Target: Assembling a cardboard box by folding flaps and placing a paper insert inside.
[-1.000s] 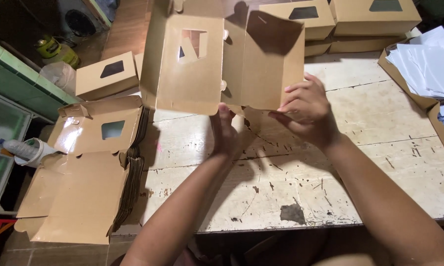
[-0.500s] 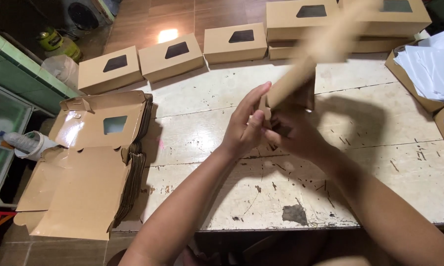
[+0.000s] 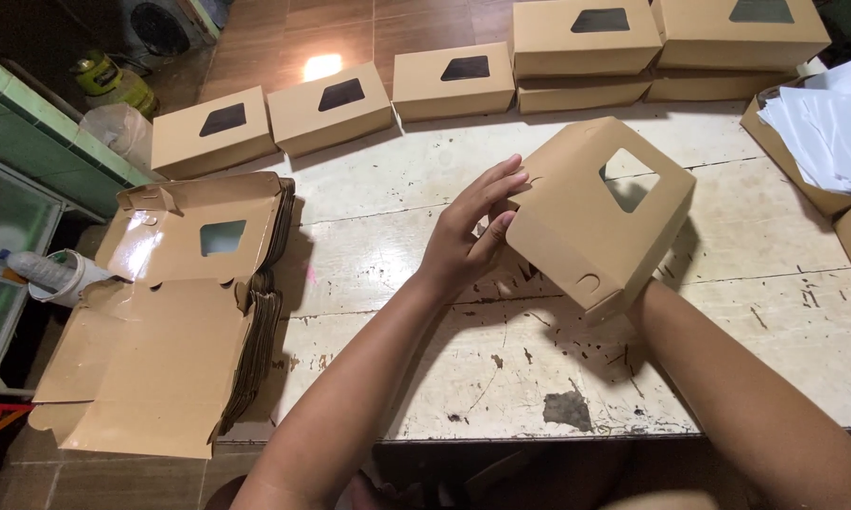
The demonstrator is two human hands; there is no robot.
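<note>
Left hand point(image 3: 472, 236) grip on windowed box point(image 3: 595, 217); flat box stack point(image 3: 175, 312) left.

This looks like a small home workshop for packing work: a worn, paint-chipped desk point(image 3: 425, 368) carries a thick stack of flat brown cardboard blanks point(image 3: 175, 312) with window cut-outs at its left end. Finished windowed boxes point(image 3: 331, 107) stand in a row along its far edge, some stacked two high, and an open carton of white paper sheets point(image 3: 826, 123) sits at the right. Beyond lie a brown tiled floor point(image 3: 350, 24) and a green cabinet point(image 3: 38, 132).
</note>
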